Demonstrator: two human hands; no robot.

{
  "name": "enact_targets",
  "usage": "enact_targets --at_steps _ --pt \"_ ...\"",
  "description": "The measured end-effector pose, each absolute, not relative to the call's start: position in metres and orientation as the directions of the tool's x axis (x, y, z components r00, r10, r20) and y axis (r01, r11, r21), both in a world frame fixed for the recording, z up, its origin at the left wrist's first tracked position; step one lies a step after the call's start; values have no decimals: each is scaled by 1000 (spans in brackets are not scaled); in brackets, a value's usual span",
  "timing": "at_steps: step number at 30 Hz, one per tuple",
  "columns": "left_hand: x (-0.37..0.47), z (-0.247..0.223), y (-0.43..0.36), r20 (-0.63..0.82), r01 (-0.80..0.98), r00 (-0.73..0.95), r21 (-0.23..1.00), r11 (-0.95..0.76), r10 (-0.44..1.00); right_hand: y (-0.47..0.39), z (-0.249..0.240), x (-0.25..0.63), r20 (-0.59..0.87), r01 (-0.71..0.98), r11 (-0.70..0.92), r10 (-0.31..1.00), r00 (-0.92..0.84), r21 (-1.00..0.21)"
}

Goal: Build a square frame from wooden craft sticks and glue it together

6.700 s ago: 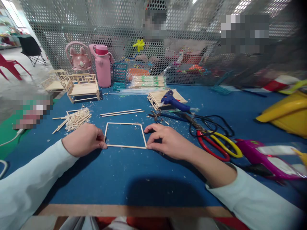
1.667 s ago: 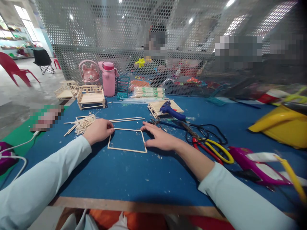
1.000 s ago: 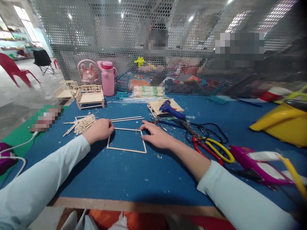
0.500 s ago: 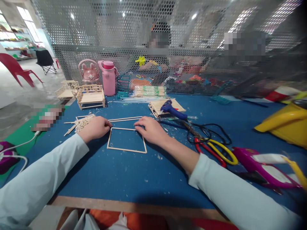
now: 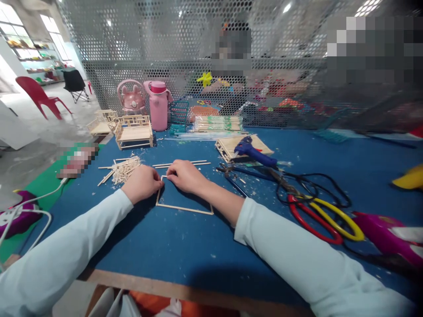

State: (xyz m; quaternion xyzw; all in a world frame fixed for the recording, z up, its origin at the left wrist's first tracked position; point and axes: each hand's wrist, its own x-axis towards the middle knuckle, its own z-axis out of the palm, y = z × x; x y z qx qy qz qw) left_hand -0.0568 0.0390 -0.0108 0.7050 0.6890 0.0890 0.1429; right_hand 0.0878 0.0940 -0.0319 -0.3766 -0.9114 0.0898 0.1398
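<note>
A four-sided frame of thin wooden sticks lies flat on the blue table. My left hand pinches the frame at its far left corner. Close beside it, my right hand has its fingertips closed on the far stick near that same corner; my forearm hides much of the frame's right part. Two loose sticks lie just beyond my hands. Left of them is a pile of short stick pieces.
Small wooden chair models and a pink bottle stand at the back left. A blue glue gun rests on a wooden panel. Pliers and scissors with red and yellow handles lie right, near a purple tool.
My right hand has moved left along the far stick to the corner by my left hand. The view has shifted, so most things appear further right.
</note>
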Motion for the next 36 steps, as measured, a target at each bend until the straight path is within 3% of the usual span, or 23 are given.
enact_targets --at_steps 11,17,25,31,36 --pt "-59 -19 37 17 956 71 283 -73 997 96 -34 88 175 613 731 674 -718 -299" --pt "-63 -20 38 -40 923 112 376 -89 993 105 -33 89 116 582 685 685 -720 -438" --pt "-63 -22 44 -21 899 96 431 -77 995 100 -31 89 118 545 709 651 -750 -448" --pt "-59 -23 40 59 923 74 374 -91 995 100 -28 115 197 490 566 763 -615 -664" --pt "-60 -24 41 54 924 82 370 -96 995 92 -25 121 277 586 654 746 -606 -478"
